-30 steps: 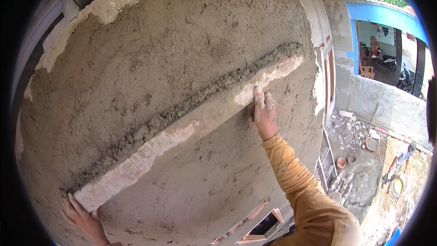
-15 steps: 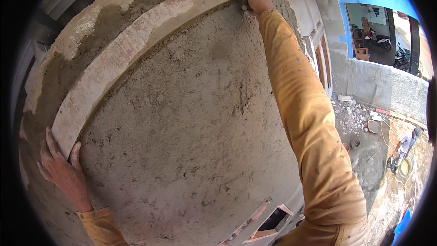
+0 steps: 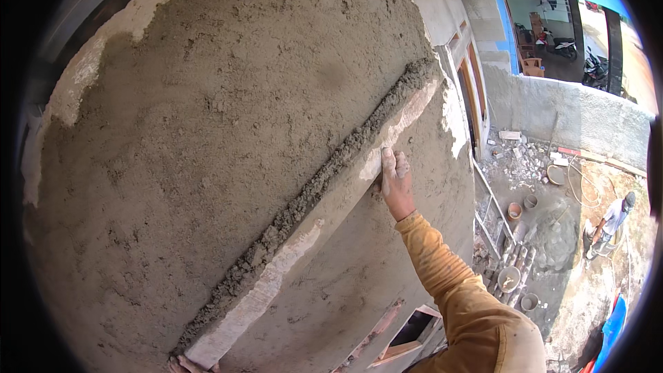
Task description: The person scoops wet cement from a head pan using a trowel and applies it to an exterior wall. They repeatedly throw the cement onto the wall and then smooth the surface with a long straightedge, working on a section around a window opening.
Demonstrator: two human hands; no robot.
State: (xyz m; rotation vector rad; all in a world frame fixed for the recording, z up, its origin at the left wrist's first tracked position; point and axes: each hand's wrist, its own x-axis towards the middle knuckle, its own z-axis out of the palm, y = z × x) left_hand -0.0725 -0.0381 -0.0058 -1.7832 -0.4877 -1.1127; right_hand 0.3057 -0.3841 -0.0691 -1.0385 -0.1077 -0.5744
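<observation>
A long, straight plasterer's straightedge [image 3: 276, 269] lies slantwise against a wall of wet grey mortar [image 3: 193, 110], its face smeared pale and grey. Loose mortar [image 3: 293, 215] is heaped along its upper edge. My right hand [image 3: 397, 186] grips the board right of its middle, with fingers over its lower edge. At the lower left end my left hand [image 3: 183, 365] holds the board; only some fingertips show at the picture's rim, the rest is out of sight. Above the board the mortar looks rough and pitted; below it, smoother.
A small framed opening [image 3: 411, 331] sits low in the wall. Far below on the right are buckets [image 3: 509, 278], rubble [image 3: 519, 162], a wet mortar patch [image 3: 556, 235] and a person [image 3: 609, 226] standing by a hose. Beyond a low wall [image 3: 552, 107] are parked motorbikes [image 3: 594, 68].
The straightedge has come down the wall from the top, with both hands on it. Mortar has gathered on its upper edge, and my left hand has dropped to the picture's lower rim.
</observation>
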